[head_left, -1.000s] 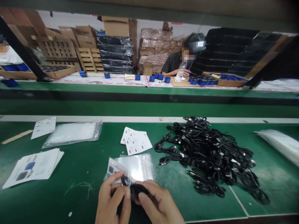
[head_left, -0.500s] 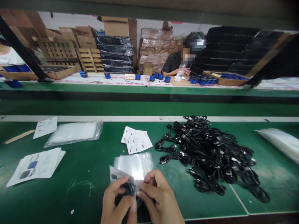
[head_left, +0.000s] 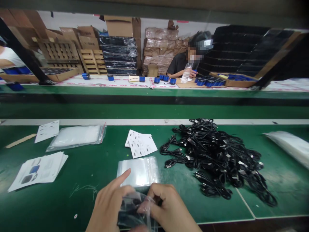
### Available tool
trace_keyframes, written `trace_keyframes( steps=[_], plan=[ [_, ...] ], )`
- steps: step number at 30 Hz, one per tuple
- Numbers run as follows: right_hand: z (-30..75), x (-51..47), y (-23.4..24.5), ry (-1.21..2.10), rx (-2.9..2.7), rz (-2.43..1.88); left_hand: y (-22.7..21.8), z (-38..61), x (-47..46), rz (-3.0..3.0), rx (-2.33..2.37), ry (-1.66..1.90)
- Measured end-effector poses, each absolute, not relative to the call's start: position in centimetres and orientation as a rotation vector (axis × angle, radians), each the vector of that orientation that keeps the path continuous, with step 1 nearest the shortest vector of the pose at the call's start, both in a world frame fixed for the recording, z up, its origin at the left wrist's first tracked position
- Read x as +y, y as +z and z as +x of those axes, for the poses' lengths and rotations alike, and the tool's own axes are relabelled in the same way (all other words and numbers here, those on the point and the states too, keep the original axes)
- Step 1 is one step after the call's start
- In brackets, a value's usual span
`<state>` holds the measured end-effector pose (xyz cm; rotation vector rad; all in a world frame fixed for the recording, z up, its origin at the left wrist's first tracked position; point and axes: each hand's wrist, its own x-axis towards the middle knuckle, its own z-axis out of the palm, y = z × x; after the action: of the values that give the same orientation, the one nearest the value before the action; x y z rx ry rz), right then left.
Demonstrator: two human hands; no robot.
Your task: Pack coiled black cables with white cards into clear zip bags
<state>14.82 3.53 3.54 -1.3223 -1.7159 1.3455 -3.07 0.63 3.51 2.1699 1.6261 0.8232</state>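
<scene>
both hands on one clear bag (head_left: 131, 212), right down at the bottom of the view
left hand (head_left: 109, 204) and right hand (head_left: 169, 206) are close together, both gripping it, something dark inside but too blurry to tell. bag's lower than half a second ago, and the left index finger's straightened out over the flat bags (head_left: 135, 170). past those, white leaflets (head_left: 143, 145) and the black cable pile (head_left: 214, 154) haven't budged.
</scene>
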Motion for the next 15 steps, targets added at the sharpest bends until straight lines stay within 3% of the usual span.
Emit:
trace_keyframes(
  steps=[3,5,9,15],
  plan=[
    [15.2,3.6,4.4,1.381,-1.774,-1.317,4.8,-3.7,1.8,1.809,1.505,0.398],
    [15.6,3.6,4.8,1.421,-1.700,-1.269,5.3,-3.4,2.1,1.601,1.452,0.319],
    [16.6,3.3,5.3,1.518,-1.513,-1.140,5.0,-2.4,1.8,1.405,1.518,0.510],
    [16.9,3.1,5.8,1.248,-2.031,-1.080,4.2,-1.6,1.3,1.279,1.450,0.715]
  ],
)
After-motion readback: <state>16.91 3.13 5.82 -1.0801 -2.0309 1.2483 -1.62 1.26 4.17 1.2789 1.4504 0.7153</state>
